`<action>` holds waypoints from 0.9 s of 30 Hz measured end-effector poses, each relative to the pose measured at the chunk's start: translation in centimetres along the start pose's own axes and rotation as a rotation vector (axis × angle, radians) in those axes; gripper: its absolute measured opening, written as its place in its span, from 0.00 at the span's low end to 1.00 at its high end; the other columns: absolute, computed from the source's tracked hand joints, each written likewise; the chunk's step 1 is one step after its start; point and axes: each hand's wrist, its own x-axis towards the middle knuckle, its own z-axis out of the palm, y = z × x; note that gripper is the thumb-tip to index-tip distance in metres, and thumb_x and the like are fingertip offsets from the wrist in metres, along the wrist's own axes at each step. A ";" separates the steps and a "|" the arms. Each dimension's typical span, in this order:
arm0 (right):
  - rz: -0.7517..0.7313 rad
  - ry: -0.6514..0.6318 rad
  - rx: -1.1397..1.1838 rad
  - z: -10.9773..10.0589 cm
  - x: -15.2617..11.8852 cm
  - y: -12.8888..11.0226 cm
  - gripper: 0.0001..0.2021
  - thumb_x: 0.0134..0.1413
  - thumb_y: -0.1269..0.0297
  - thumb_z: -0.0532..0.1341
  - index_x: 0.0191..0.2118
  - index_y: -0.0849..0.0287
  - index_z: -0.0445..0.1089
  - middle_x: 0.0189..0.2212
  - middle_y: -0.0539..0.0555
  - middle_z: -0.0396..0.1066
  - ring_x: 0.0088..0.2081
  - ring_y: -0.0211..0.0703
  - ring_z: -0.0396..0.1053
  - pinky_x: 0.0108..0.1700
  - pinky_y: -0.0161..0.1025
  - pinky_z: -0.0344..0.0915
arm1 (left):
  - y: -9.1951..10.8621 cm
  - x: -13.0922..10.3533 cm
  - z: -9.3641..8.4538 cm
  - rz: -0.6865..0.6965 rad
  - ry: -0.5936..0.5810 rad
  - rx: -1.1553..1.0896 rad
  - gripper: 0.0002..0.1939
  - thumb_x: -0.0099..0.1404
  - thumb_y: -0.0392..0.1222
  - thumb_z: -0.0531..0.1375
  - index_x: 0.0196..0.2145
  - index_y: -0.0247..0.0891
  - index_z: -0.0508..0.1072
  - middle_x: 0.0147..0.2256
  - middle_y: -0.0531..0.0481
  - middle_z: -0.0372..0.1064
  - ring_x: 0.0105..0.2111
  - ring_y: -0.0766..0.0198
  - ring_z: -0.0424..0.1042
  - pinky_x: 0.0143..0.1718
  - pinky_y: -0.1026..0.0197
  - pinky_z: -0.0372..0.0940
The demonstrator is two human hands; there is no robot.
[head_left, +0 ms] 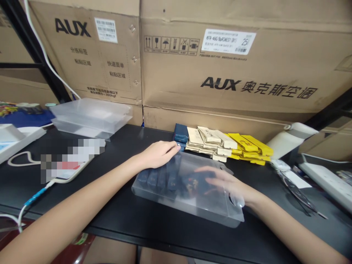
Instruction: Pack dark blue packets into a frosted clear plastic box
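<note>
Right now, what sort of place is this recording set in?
Probably a stockroom or packing area. Large AUX cartons are stacked behind a black bench. Flat-folded small boxes lie in a row on it, and both hands work at a clear plastic case, with more clear cases stacked nearby.

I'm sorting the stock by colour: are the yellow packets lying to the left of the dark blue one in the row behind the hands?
No, the yellow packets lie at the right end of the row, and the dark blue packet at its left end.
</note>
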 end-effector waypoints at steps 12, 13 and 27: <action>-0.091 0.162 0.040 -1.1 1.0 1.5 0.15 0.55 0.55 0.65 0.47 0.50 0.72 0.51 0.54 0.68 0.52 0.53 0.69 0.46 0.44 0.73 | 0.3 -0.1 0.3 -0.057 0.060 0.004 0.20 0.73 0.51 0.42 0.34 0.40 0.68 0.35 0.47 0.73 0.36 0.55 0.74 0.37 0.57 0.63; -0.101 0.178 0.036 -1.1 1.0 1.4 0.15 0.54 0.55 0.65 0.48 0.49 0.72 0.53 0.53 0.66 0.53 0.54 0.67 0.45 0.44 0.74 | 0.3 -0.1 0.3 -0.059 0.065 0.003 0.20 0.73 0.51 0.42 0.34 0.40 0.67 0.34 0.47 0.73 0.36 0.55 0.74 0.37 0.57 0.63; -0.005 0.247 0.059 -1.5 1.4 1.2 0.14 0.43 0.55 0.72 0.37 0.54 0.78 0.37 0.52 0.70 0.31 0.35 0.67 0.24 0.29 0.71 | -0.1 0.0 0.4 -0.080 0.097 -0.059 0.19 0.73 0.51 0.43 0.31 0.41 0.66 0.31 0.49 0.73 0.34 0.57 0.74 0.36 0.59 0.63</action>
